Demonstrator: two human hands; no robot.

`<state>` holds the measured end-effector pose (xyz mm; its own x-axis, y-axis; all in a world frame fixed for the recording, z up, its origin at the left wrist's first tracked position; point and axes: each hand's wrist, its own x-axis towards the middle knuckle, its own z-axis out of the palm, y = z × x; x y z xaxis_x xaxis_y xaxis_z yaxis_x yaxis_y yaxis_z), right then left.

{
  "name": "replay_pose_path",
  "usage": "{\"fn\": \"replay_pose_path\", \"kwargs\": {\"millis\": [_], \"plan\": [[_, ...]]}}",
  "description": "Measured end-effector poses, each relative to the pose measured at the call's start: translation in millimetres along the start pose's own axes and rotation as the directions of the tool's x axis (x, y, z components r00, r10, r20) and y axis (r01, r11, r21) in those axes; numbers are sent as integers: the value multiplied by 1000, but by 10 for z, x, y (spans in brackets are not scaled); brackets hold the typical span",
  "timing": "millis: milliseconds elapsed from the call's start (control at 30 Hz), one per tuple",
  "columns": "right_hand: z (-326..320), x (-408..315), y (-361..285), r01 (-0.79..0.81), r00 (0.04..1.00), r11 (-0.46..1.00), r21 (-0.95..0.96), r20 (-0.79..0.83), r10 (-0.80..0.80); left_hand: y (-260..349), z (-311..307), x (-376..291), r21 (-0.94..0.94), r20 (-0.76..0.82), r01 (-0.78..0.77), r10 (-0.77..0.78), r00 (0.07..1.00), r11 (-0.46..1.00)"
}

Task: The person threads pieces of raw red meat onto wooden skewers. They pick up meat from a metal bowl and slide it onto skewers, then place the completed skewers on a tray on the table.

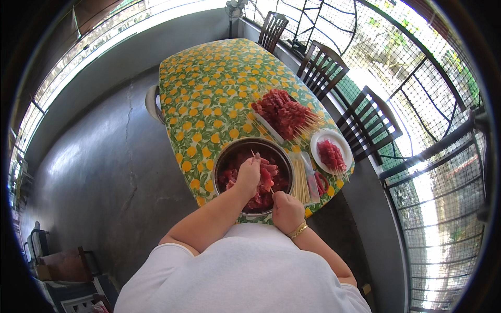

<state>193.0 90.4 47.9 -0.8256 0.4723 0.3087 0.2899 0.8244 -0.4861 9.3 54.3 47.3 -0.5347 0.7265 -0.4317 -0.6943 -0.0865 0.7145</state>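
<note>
A metal pot (215,168) holding pieces of raw red meat (260,201) stands at the near edge of the table. Over it, my left hand (250,174) grips a piece of meat (267,178) threaded on a bamboo skewer (272,190). The skewer's tip shows above my left fingers. My right hand (287,211), a gold bracelet at its wrist, is closed around the skewer's lower end by the pot's right rim. Just right of the pot lies a clear plastic bag of bare bamboo skewers (300,178).
A white tray (270,128) bears a heap of skewered meat (283,113). On a white plate (318,137) lie more meat skewers (331,154), near red-handled scissors (321,184). A lemon-print tablecloth (211,98) covers the table. Wooden chairs (323,68) line its right side; a white chair (152,103) stands left.
</note>
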Motion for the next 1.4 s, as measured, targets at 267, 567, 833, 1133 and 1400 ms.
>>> {"fn": "replay_pose_path", "kwargs": {"millis": [267,567,833,1133,1400], "plan": [[50,111,24,-307,946,754,581,101,308,135,-104,-38,-139,315,62,-16,949,988],[-101,167,-12,-248,966,893,376,30,255,299,-128,71,-119,405,106,-49,913,987],[-230,122,90,-262,948,852,454,-43,314,345,-418,901,864,410,-418,88,908,280],[-154,-44,211,-263,944,830,492,-47,326,-118,-472,766,923,241,-225,13,970,-313],[-16,-66,301,-386,899,656,649,106,424,151,-750,581,728,169,-128,6,986,674]]}}
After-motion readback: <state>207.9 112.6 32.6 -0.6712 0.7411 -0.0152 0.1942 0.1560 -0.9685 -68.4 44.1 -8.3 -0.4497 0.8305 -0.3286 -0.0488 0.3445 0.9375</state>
